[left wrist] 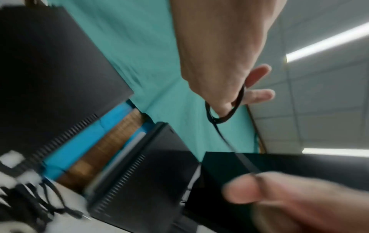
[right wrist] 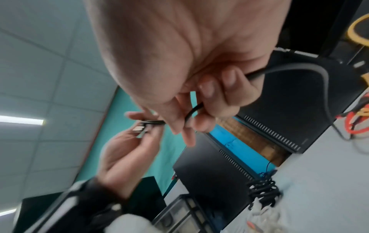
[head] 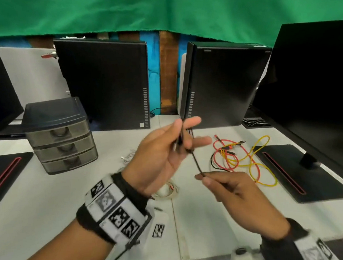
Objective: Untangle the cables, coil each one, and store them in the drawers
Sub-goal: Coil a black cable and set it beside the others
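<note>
Black cable (head: 196, 162) held in the air over the white table (head: 49, 199): left hand (head: 160, 157) has a loop round its outstretched fingers, right hand (head: 238, 196) pinches the strand lower down. Red cable (head: 218, 147) and yellow cable (head: 256, 164) tangled right; three-drawer organizer (head: 59, 135) far left.

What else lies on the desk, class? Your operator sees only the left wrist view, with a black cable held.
Observer: A red cable and a yellow cable lie tangled right of the hands.
Operator: Are the drawers open?
Observer: All three drawers look closed.
Operator: Anything nearer?
Observer: A white cable lies on the desk under the left hand.
</note>
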{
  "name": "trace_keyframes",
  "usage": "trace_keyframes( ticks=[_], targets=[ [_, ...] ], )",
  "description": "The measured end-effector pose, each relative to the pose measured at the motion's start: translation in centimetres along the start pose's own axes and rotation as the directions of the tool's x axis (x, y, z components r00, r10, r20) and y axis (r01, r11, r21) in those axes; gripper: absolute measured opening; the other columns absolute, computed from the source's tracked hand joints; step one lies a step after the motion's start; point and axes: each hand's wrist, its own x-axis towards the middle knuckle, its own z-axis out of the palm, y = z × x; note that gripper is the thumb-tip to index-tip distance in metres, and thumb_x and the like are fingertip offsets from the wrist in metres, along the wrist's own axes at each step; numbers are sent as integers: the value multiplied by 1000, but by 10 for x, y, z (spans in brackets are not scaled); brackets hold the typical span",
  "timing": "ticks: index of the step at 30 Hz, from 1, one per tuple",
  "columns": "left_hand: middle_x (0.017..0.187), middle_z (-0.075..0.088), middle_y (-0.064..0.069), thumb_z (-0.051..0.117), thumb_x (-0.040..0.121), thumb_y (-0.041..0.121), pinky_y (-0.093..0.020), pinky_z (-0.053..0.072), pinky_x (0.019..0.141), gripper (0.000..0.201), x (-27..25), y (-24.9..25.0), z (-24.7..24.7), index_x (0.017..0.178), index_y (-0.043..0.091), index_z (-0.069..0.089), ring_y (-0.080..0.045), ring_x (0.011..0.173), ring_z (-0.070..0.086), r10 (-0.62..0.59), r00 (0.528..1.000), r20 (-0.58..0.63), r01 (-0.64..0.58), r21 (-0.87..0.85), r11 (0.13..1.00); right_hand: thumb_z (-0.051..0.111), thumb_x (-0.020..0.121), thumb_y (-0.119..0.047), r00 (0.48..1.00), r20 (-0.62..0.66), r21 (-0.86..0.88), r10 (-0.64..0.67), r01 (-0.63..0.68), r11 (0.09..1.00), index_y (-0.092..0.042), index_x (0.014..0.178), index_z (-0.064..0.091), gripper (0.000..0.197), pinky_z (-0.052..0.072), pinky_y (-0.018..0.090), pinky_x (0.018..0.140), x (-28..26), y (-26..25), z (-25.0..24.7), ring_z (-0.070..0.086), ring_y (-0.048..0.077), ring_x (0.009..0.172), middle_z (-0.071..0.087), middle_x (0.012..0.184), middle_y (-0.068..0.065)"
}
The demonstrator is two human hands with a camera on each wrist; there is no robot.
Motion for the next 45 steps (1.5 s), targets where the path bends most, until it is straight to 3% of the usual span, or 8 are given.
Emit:
trace_keyframes(
  ticks=[3,8,12,21,28,32,37,45],
  targets=[
    [103,76,9,36,106,30,-42,29,118,45,13,-12,-17,78,16,68,-15,114,66,63,990,-128,-5,409,913,49,100,-45,988,146,-117,-48,65,991,-26,101,67,26,43,39,62,-1,-4,11,46,20,60,54,68,10],
    [109,70,-11,36,108,32,-30,48,99,41,-10,-30,-20,85,13,64,-15,101,68,-130,988,84,32,708,705,49,99,-45,963,207,-30,-172,182,983,-16,85,65,36,44,43,57,-7,-33,1,45,19,56,51,61,1],
    [69,69,-1,30,106,36,-44,49,94,50,-38,-39,-21,84,1,60,-26,74,66,-245,952,184,79,625,776,67,90,-37,986,45,182,-162,151,972,-25,81,73,16,49,47,59,-5,-38,-6,57,40,61,69,66,3],
    [51,46,4,40,99,41,-29,49,87,68,-55,-29,-28,104,-26,53,-10,42,45,-254,949,188,221,181,958,68,86,-21,976,-208,104,-63,86,991,-18,94,80,14,45,11,71,20,16,0,67,5,76,75,81,-14],
    [74,66,2,38,103,28,-36,39,108,40,-24,-8,-21,125,0,58,-17,99,70,-20,995,-93,28,81,996,44,93,-64,992,121,-254,-17,48,966,-10,95,70,60,51,40,68,12,34,16,62,17,70,68,80,7],
    [103,76,-3,34,108,25,-7,31,96,37,0,-21,-11,93,5,62,22,95,57,24,992,-126,61,626,777,53,95,-41,981,-23,-372,-191,169,913,-32,94,72,22,44,21,65,11,8,0,61,9,75,62,77,-13],
    [97,73,-8,34,107,30,-38,49,90,34,8,-44,11,102,5,57,-18,95,65,-33,997,65,-40,864,501,58,92,-42,961,-121,-470,-250,167,867,-36,95,71,15,49,32,59,4,-14,-37,58,13,59,54,74,-14],
    [74,57,-7,50,102,35,-38,48,63,35,27,-31,31,97,4,63,-24,67,57,-48,985,168,-127,875,468,61,91,-35,927,-293,-454,-232,79,888,-32,106,70,18,49,33,64,9,-2,-59,58,9,76,62,84,-15]
  ],
)
